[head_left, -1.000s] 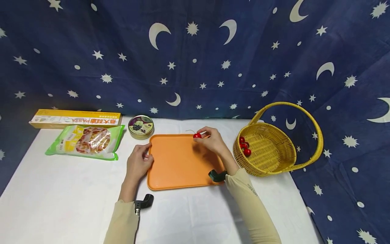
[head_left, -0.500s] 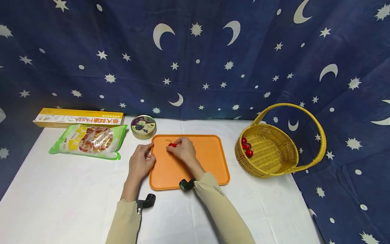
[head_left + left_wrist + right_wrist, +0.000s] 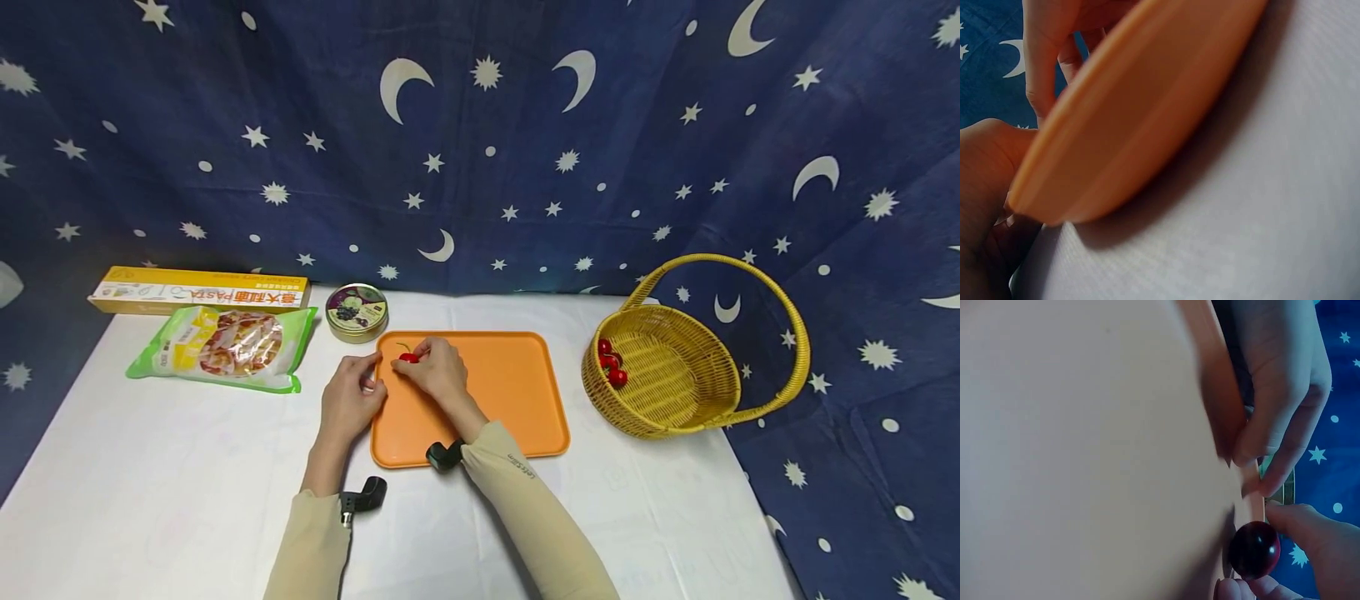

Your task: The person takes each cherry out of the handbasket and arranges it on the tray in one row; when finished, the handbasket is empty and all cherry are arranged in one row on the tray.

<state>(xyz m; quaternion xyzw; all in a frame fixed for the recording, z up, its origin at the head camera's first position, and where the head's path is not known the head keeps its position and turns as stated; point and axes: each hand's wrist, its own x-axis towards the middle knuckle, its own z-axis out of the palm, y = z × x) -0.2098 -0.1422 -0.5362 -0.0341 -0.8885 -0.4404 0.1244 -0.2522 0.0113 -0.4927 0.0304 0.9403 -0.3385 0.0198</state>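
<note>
A red cherry (image 3: pixel 408 357) with a thin stem is pinched between the thumb and fingers of my right hand (image 3: pixel 438 372), low over the upper left part of the orange tray (image 3: pixel 502 392). In the right wrist view the cherry (image 3: pixel 1255 550) looks dark and glossy, close to the tray's rim. My left hand (image 3: pixel 351 400) holds the tray's left rim, its thumb and fingertips at the edge. From the left wrist view the tray (image 3: pixel 1129 119) is seen along its outer side, with the left hand (image 3: pixel 985 175) at its rim.
A yellow wicker basket (image 3: pixel 705 392) with a tall handle stands on the right, with several cherries (image 3: pixel 613 375) inside. Behind the tray's left corner sits a round tin (image 3: pixel 357 312). Further left lie a green-edged food bag (image 3: pixel 225 348) and a pasta box (image 3: pixel 198 289).
My right hand has carried the cherry leftward across the tray, from its upper right part to near its upper left corner. The left hand has stayed at the rim.
</note>
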